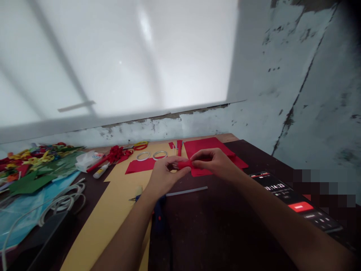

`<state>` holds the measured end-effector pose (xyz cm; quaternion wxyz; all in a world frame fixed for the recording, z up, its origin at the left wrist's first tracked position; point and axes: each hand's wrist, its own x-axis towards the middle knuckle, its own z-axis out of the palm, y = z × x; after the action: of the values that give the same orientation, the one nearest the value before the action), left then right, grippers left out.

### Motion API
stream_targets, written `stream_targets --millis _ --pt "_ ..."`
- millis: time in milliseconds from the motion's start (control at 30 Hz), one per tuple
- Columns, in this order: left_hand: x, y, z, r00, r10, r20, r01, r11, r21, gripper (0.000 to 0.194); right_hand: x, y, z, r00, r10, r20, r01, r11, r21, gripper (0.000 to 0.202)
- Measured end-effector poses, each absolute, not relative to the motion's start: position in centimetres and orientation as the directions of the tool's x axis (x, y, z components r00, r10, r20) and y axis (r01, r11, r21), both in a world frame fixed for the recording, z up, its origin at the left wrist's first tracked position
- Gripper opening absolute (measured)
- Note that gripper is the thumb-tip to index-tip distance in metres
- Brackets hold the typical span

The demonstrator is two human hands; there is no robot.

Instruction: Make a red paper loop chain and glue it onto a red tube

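Between my two hands is a small red paper piece [184, 164], rolled or folded. My left hand [166, 173] grips its left end with thumb and fingers closed. On its right end my right hand [216, 162] pinches with thumb and index finger. Behind them lie large red paper sheets [207, 145] and a red strip [179, 146]. Below my left wrist rests a dark blue glue gun [159, 214], partly hidden by the forearm. A translucent glue stick [187, 191] lies on the dark table just in front of the hands.
Two tape rolls [160, 155], yellow-handled scissors [140, 145], a red paper flower [115, 154] and a small glue bottle [100, 171] lie behind left. Tan paper [98, 226] covers part of the table. Coiled cable [62, 203] is at left, a phone [296, 203] at right.
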<state>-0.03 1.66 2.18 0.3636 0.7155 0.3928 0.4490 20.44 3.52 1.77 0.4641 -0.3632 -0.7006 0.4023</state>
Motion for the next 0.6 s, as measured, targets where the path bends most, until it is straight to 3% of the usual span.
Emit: stream_targets --millis 367,600 --pt "-0.44 2.35 2.23 0.159 0.897 0.412 0.285 -0.441 0.851 0.026 20.48 2.78 2.52 -0.372 0.868 0.330 0.072 0.382 -0.922 0.032" --pt "-0.38 2.35 2.03 0.150 0.891 0.428 0.321 -0.454 0.832 0.026 20.28 3.08 2.16 -0.312 0.873 0.374 0.107 0.424 -0.899 0.029"
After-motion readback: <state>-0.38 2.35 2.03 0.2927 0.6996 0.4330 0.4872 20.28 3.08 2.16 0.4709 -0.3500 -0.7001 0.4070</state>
